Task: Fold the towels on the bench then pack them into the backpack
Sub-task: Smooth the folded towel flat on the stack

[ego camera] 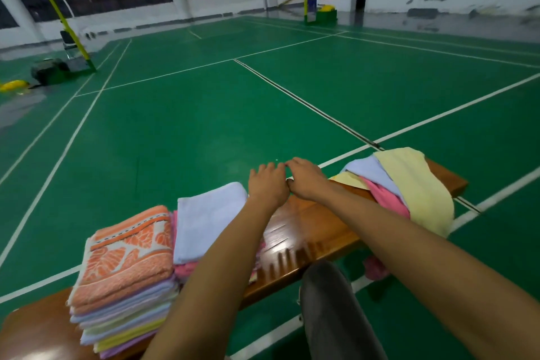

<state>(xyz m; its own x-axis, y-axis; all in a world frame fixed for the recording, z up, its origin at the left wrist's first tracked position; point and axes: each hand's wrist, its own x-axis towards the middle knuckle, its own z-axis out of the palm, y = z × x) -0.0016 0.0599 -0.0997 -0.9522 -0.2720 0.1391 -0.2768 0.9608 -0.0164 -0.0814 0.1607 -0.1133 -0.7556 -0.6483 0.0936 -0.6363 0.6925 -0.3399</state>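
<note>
Green sports floor with white court lines fills the hall, and a long brown wooden surface point(306, 228) runs across the lower part of the view. Both arms of the person reach forward over its middle. The left hand point(267, 184) and the right hand point(306, 178) lie side by side at the far edge of the surface, touching each other. Their fingers bend down over that edge, so I cannot tell if either grip is grasping something or is released; no cloth shows between the fingers.

Just beside the left hand, on its left, lies a folded white towel point(207, 219), resting on some pink cloth point(185, 267). Further left, near the end of the surface, stands a neat stack of folded towels point(125, 310) in pale purple, white and yellow, with an orange patterned towel point(131, 251) on top. To the right of the right hand, near but not touching it, is a loose heap of unfolded towels point(406, 184): pale yellow, pink and light blue ones, partly hanging over the near edge of the surface. A knee in grey trousers point(330, 301) shows below the surface.
</note>
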